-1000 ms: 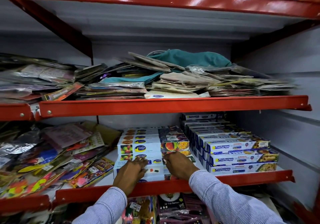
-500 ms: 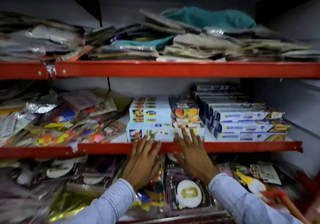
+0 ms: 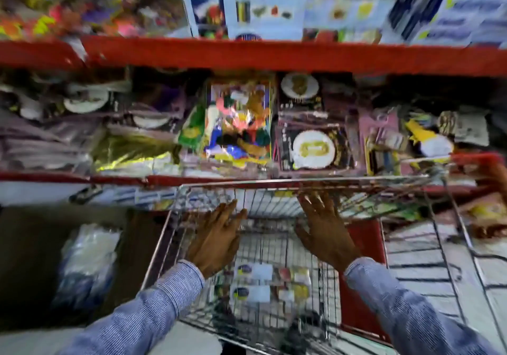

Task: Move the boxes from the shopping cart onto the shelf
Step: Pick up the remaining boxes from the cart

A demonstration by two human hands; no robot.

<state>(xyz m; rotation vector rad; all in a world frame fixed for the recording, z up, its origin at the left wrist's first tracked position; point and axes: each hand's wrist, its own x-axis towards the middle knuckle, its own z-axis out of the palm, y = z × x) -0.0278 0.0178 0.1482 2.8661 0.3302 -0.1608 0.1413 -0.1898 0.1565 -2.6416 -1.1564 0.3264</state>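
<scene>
Boxes (image 3: 270,280) in cart (image 3: 301,183), below spread, empty fingers (image 3: 230,212) of both hands

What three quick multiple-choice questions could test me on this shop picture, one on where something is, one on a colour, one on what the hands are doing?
1. Where are the boxes still waiting to be moved?
A. On the floor beside the cart
B. At the bottom of the wire cart
C. In the person's hands

2. What colour is the front edge of the shelf?
A. Red
B. Green
C. White

3. What state are the two hands in?
A. Both gripping a box
B. One holding a bag
C. Both open and empty

Answers:
1 B, the boxes lie inside the cart, seen through its wire.
2 A, the shelf edge is a red band across the picture.
3 C, the left hand and the right hand spread their fingers over the cart, holding nothing.
</scene>
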